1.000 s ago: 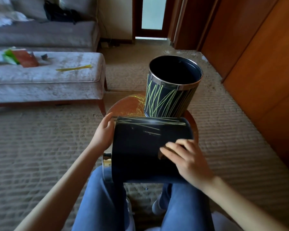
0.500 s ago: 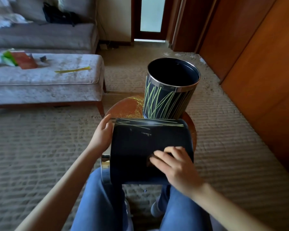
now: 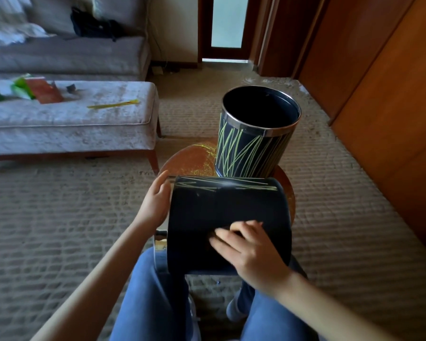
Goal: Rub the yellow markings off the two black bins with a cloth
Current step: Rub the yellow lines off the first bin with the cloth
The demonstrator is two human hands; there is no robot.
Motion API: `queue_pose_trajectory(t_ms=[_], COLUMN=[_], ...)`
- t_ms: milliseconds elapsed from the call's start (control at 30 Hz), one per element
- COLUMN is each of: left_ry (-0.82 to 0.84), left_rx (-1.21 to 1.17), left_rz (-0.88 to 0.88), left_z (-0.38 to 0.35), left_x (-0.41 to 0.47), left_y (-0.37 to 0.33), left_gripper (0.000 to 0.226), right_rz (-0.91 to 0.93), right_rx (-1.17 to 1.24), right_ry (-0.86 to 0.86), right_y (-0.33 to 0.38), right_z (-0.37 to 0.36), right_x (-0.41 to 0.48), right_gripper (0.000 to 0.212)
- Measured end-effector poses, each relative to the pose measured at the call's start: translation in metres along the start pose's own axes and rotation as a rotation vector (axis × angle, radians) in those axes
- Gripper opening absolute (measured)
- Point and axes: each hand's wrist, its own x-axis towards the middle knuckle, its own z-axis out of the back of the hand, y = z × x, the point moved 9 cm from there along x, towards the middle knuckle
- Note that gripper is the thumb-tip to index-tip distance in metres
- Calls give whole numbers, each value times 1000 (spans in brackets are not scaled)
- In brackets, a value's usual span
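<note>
A black bin (image 3: 226, 207) lies on its side across my lap. Yellow markings (image 3: 219, 187) show only along its far upper edge. My left hand (image 3: 155, 205) rests flat against its left end, fingers straight. My right hand (image 3: 251, 252) sits on the near side of the bin with bent fingers pressing a small dark cloth (image 3: 210, 241), mostly hidden under them. The second black bin (image 3: 253, 148) stands upright just beyond, its side covered in yellow strokes.
The upright bin stands on a small round wooden table (image 3: 190, 158). A grey ottoman (image 3: 71, 124) at the left carries papers and a yellow stick (image 3: 113, 104). Wooden cabinet doors (image 3: 391, 119) line the right side. Carpet covers the floor.
My right hand with the cloth has slid left and toward me across the lying bin. The left hand and both bins keep their places.
</note>
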Motion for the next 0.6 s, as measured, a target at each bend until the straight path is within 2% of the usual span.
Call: queue_pose_trajectory(t_ms=[67,133,233,300,400,533,600], left_ry=[-3,-5,-17,-7,-7,-16,-9], left_rx=[3,19,25,30,16,0,-21], left_rz=[-4,-19,-74,-97,-99,-85,-96], left_z=[1,0,-2,-3,-4,-7,-7], left_x=[-7,-17,-33,-35,-31,-32,-35], left_y=[0,-2,-9,-11,-14,-18,-16], left_gripper=[39,38,59,71,74,68,65], right_rz=[-28,-154,-312,-322,-215,113,121], right_rx=[20,47,62,55,89,107,118], right_ry=[-10,-3,62,61,-26,20,36], right_y=[-13,-39,-66,-59,-21,28,16], right_z=[-3,-15,-37,-39,-17,-5,-11], right_x=[19,51,87,86,59,32,46], right_gripper=[30,28,31,32,26,25,25])
